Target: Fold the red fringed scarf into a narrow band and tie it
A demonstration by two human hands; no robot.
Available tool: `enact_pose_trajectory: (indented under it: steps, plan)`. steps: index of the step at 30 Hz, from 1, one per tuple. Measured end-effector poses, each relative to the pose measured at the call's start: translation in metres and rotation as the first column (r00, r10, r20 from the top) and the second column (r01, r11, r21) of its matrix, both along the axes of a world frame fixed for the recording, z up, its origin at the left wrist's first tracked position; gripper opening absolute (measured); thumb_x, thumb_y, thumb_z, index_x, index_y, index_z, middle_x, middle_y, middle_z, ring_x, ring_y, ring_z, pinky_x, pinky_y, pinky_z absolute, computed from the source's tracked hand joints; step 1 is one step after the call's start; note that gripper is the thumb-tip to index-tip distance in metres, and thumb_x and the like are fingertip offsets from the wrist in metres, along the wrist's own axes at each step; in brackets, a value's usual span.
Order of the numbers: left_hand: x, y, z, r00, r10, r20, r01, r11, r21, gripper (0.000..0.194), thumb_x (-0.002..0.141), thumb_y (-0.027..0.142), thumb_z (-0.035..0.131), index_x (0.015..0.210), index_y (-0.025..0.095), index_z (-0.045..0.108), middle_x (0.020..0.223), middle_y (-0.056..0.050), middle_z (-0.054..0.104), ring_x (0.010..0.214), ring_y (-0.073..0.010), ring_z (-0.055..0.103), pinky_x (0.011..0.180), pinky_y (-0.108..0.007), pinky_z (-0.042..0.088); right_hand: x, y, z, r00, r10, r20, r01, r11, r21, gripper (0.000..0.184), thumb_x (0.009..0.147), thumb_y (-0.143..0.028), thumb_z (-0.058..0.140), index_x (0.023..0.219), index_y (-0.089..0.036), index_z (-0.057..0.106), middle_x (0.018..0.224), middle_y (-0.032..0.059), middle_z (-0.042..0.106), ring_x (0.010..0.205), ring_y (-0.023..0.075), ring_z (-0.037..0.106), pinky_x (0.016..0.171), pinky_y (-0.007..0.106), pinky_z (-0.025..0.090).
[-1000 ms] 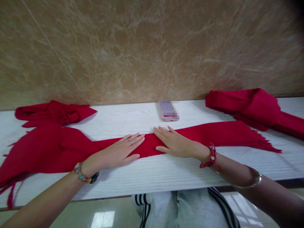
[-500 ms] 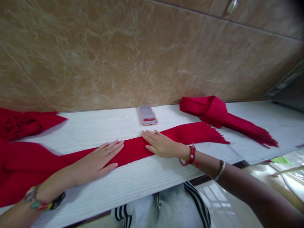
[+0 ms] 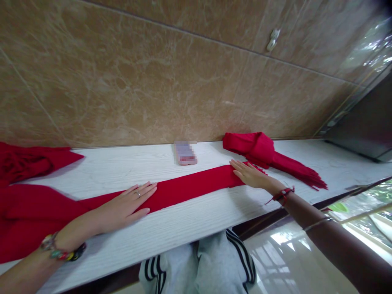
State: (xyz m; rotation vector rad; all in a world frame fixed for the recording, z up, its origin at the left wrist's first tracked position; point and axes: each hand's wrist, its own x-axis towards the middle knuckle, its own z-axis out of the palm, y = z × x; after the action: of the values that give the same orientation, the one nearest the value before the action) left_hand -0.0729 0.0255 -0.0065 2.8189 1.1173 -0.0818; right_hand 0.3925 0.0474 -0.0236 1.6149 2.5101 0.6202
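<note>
Right hand has slid toward three o'clock, flat and wide on the scarf like the left hand; uneven pressure could crease it.

- Long, white, wood-grained tabletop, bearing a pink-edged rectangular phone
- In front of the phone — a long red cloth strip, widening leftward
- Right of it — a bundled red fringed cloth
- Left of it, crumpled red cloth
- Far right of it, a dark flat-sided object
</note>
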Motion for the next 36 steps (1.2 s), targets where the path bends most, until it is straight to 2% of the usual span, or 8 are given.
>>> enact_pose_trajectory:
  steps: [4, 8, 11, 14, 17, 20, 30, 36]
  plan:
    - [0.0, 0.001, 0.001, 1.0, 0.001, 0.017, 0.0, 1.0, -0.011, 0.06, 0.09, 0.05, 0.028, 0.14, 0.018, 0.022, 0.145, -0.004, 0.018, 0.133, -0.0205, 0.019, 0.109, -0.037, 0.017, 0.036, -0.002, 0.0, 0.988, -0.156, 0.018, 0.157, 0.987, -0.044, 0.043, 0.091, -0.018, 0.023, 0.126, -0.011, 0.046, 0.133, 0.0173, 0.043, 0.122, 0.0278, 0.041, 0.086, 0.051, 0.045]
    - [-0.001, 0.001, 0.001, 0.999, 0.004, 0.039, -0.003, 1.0, -0.009, 0.06, 0.09, 0.051, 0.029, 0.14, 0.02, 0.021, 0.145, -0.003, 0.018, 0.134, -0.0221, 0.017, 0.109, -0.041, 0.015, 0.025, -0.009, 0.019, 0.982, -0.189, -0.002, 0.189, 0.981, 0.043, 0.042, 0.089, -0.018, 0.026, 0.123, -0.006, 0.049, 0.133, 0.0216, 0.041, 0.124, 0.0331, 0.036, 0.091, 0.059, 0.037]
    - [0.002, -0.001, 0.001, 0.994, -0.044, 0.099, 0.041, 0.999, 0.025, 0.059, 0.09, 0.05, 0.031, 0.141, 0.024, 0.016, 0.146, -0.002, 0.017, 0.134, -0.0229, 0.016, 0.11, -0.043, 0.012, -0.026, -0.014, 0.036, 0.986, -0.082, -0.147, 0.096, 0.991, 0.09, 0.046, 0.092, -0.023, 0.024, 0.13, -0.002, 0.039, 0.136, 0.0222, 0.037, 0.128, 0.0289, 0.031, 0.099, 0.051, 0.031]
    - [0.006, -0.002, 0.0, 0.988, -0.085, 0.13, 0.082, 0.996, 0.034, 0.057, 0.091, 0.049, 0.03, 0.141, 0.027, 0.014, 0.146, -0.001, 0.017, 0.134, -0.0222, 0.017, 0.11, -0.041, 0.013, -0.101, -0.021, 0.042, 0.957, 0.139, -0.256, -0.141, 0.99, 0.009, 0.049, 0.093, -0.029, 0.022, 0.134, -0.006, 0.033, 0.139, 0.0179, 0.033, 0.13, 0.0254, 0.027, 0.103, 0.048, 0.028]
    - [0.006, -0.001, -0.003, 0.992, -0.051, 0.114, 0.05, 0.999, 0.016, 0.057, 0.091, 0.05, 0.027, 0.141, 0.025, 0.016, 0.146, -0.002, 0.015, 0.134, -0.0218, 0.016, 0.109, -0.039, 0.015, -0.172, -0.03, 0.033, 0.896, 0.288, -0.338, -0.33, 0.941, -0.073, 0.054, 0.093, -0.037, 0.025, 0.134, -0.003, 0.032, 0.14, 0.0181, 0.033, 0.131, 0.0247, 0.025, 0.104, 0.045, 0.027]
    - [0.001, 0.001, -0.003, 0.996, -0.011, 0.084, 0.011, 1.0, -0.004, 0.063, 0.089, 0.054, 0.027, 0.141, 0.021, 0.016, 0.147, -0.005, 0.012, 0.135, -0.0217, 0.013, 0.109, -0.038, 0.014, -0.212, -0.036, 0.018, 0.84, 0.376, -0.391, -0.455, 0.881, -0.132, 0.057, 0.092, -0.042, 0.029, 0.135, -0.004, 0.031, 0.14, 0.0182, 0.032, 0.131, 0.0237, 0.025, 0.105, 0.042, 0.025]
    - [-0.012, -0.01, 0.021, 0.995, 0.088, 0.036, -0.082, 0.988, -0.13, 0.062, 0.091, 0.052, 0.026, 0.141, 0.017, 0.018, 0.148, -0.007, 0.014, 0.135, -0.0171, 0.011, 0.109, -0.031, 0.013, -0.213, -0.036, -0.002, 0.815, 0.377, -0.441, -0.475, 0.87, -0.134, 0.052, 0.092, -0.037, 0.032, 0.135, -0.008, 0.033, 0.141, 0.0163, 0.031, 0.131, 0.0241, 0.025, 0.105, 0.047, 0.024]
    - [-0.091, -0.026, 0.047, 0.968, 0.247, 0.043, -0.245, 0.969, -0.04, 0.052, 0.088, 0.049, 0.038, 0.134, 0.024, 0.036, 0.143, -0.003, 0.031, 0.134, -0.0183, 0.02, 0.108, -0.033, 0.018, -0.236, -0.034, 0.017, 0.762, 0.455, -0.461, -0.576, 0.802, -0.159, 0.06, 0.085, -0.042, 0.046, 0.134, -0.009, 0.037, 0.139, 0.0194, 0.034, 0.129, 0.0279, 0.028, 0.104, 0.048, 0.027]
